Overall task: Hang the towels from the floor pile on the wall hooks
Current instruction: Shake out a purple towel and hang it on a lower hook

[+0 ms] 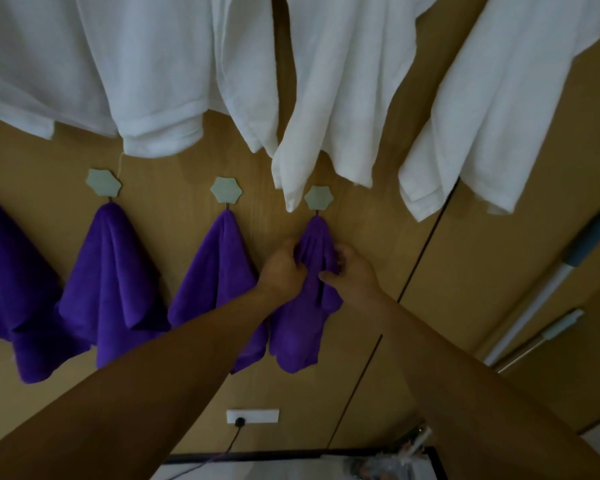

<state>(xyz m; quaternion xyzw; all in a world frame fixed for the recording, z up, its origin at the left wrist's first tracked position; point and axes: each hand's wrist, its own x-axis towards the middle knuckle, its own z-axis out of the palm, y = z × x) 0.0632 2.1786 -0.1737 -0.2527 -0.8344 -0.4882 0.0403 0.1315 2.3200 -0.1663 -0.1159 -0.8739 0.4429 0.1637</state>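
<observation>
Rightmost lower hook [318, 199] on wood wall [174, 157] carries purple towel [300, 334] by its peak. Left hand [282, 268] and right hand [353, 273] each clamp a fold just under the hook, likely seating and spreading it. Neighbouring towels [113, 271] hang likewise toward wall's left edge.

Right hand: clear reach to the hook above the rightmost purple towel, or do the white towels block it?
Probably yes. The right hand grips the rightmost purple towel just below its hook, with only towel folds between. The nearest white towel hangs its corner beside the hook, not over it.
</observation>
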